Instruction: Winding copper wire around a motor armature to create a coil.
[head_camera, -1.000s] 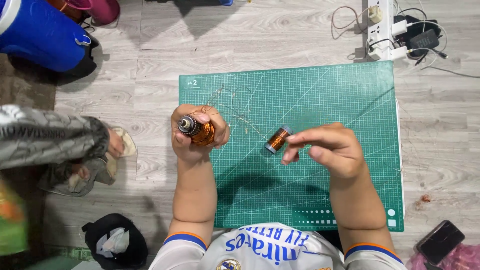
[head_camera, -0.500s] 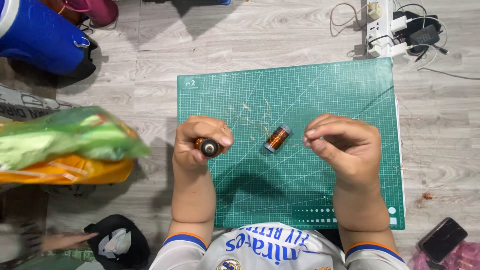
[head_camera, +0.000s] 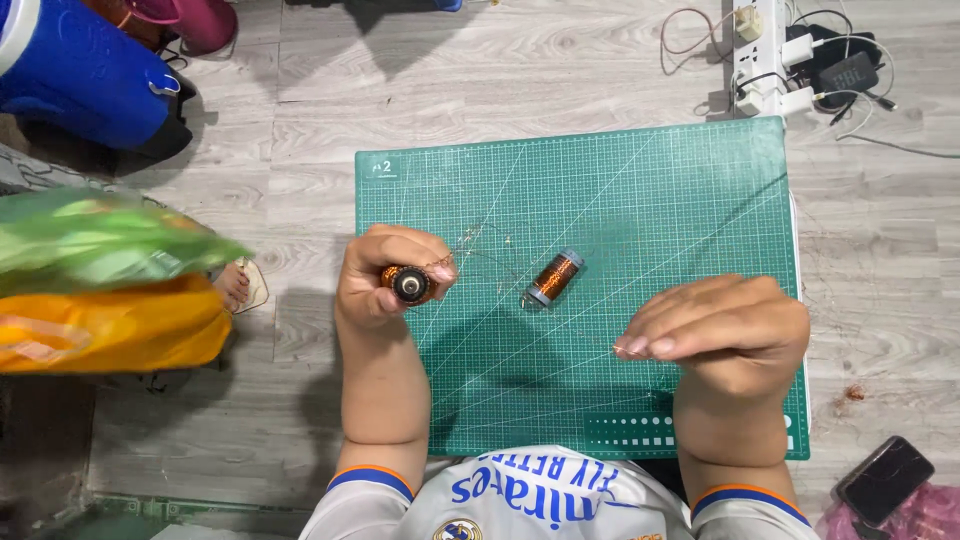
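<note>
A green cutting mat (head_camera: 640, 190) fills the centre of the frame, lying on a grey wooden floor (head_camera: 500, 70). At the left edge sit a blurred green and orange bag (head_camera: 100, 290) and, in the upper left corner, a blue container (head_camera: 80, 70); a power strip (head_camera: 765, 50) with plugs lies at the top right, and a dark phone (head_camera: 885, 480) at the lower right.

The person's left hand (head_camera: 385, 280), left of centre at the mat's edge, is curled closed around a small copper-wound motor armature (head_camera: 408, 283), its end facing the camera. The right hand (head_camera: 725, 325), at the lower right of the mat, has its fingertips (head_camera: 640, 346) pinched together on what appears to be a fine wire; the strand itself is too thin to follow. Between the hands a second copper coil (head_camera: 553, 277) lies loose on the mat, touching neither.

The step in hand seems to be drawing wire off the armature. The next pull likely calls for a steady grip on the left and a firm, even pinch, lest the thin strand snap.
</note>
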